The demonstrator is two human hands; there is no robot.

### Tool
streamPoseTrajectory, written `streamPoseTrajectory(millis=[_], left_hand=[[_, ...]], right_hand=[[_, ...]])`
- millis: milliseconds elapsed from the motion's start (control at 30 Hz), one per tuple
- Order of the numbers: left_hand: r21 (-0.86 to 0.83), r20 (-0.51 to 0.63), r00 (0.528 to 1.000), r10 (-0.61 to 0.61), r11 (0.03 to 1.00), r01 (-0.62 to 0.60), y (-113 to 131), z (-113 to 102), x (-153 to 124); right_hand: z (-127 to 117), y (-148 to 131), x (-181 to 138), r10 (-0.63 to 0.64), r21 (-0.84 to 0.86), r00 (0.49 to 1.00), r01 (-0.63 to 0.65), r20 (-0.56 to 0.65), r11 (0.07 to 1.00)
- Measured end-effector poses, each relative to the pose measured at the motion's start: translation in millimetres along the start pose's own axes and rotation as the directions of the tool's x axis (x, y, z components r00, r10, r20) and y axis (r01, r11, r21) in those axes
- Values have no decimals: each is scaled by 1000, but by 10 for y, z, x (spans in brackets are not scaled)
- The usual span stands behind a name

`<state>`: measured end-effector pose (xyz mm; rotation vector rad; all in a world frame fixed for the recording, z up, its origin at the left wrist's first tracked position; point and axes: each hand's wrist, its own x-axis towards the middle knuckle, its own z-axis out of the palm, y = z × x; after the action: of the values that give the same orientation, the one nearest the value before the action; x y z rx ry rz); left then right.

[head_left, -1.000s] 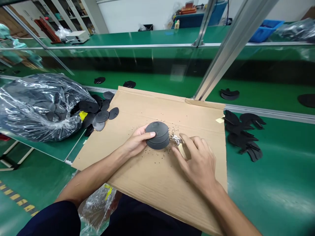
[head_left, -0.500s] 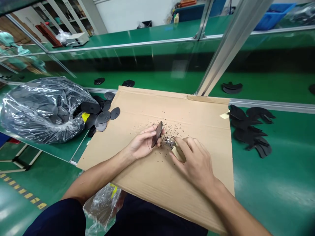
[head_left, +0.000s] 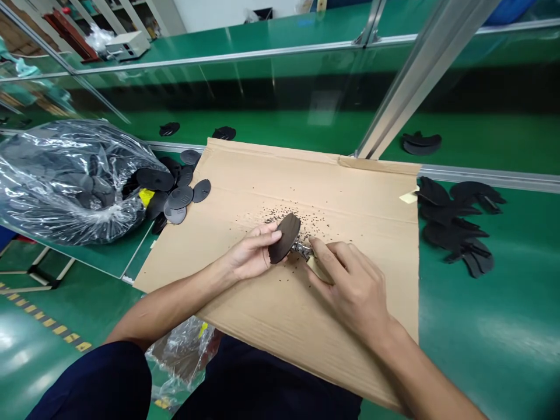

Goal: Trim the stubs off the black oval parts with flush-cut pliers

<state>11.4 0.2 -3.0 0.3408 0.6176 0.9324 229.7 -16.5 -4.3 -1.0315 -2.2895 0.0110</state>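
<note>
Your left hand (head_left: 250, 256) pinches a dark oval disc (head_left: 284, 237), tilted above the cardboard sheet (head_left: 271, 315); your right hand (head_left: 350, 289), fingers closed on a small metal cutter (head_left: 303, 249), touches the disc's lower edge.

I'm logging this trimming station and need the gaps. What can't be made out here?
Head view only:
- Small metal tool: mostly hidden by the right hand and the black disc.
- Bag contents: blurred by glare on the plastic.
- Specks on the cardboard: too small to identify.
</note>
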Motion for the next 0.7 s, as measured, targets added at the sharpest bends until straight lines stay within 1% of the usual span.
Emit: streamPoseTrajectory(millis=[133, 233, 300, 367, 533, 700], left_hand=[[6, -7, 1000, 7, 1000, -7, -12, -18, 20], [0, 20, 999, 36, 999, -36, -24, -18, 35], [-6, 45, 998, 49, 999, -49, -30, -11, 37], [-18, 49, 997, 52, 999, -51, -32, 1, 31], [-42, 11, 999, 40, 998, -39, -26, 34, 3], [-10, -26, 999, 40, 999, -40, -17, 59, -6]], right_hand=[[6, 3, -2, 22, 58, 1000, -23, 19, 998], [9, -8, -6, 54, 126, 998, -58, 35, 990], [7, -16, -5, 69, 141, 997, -74, 40, 987], [3, -21, -4, 69, 132, 997, -74, 38, 988], [0, -19, -17, 33, 71, 999, -35, 29, 997], [16, -7, -33, 15, 57, 1000, -15, 8, 998]])
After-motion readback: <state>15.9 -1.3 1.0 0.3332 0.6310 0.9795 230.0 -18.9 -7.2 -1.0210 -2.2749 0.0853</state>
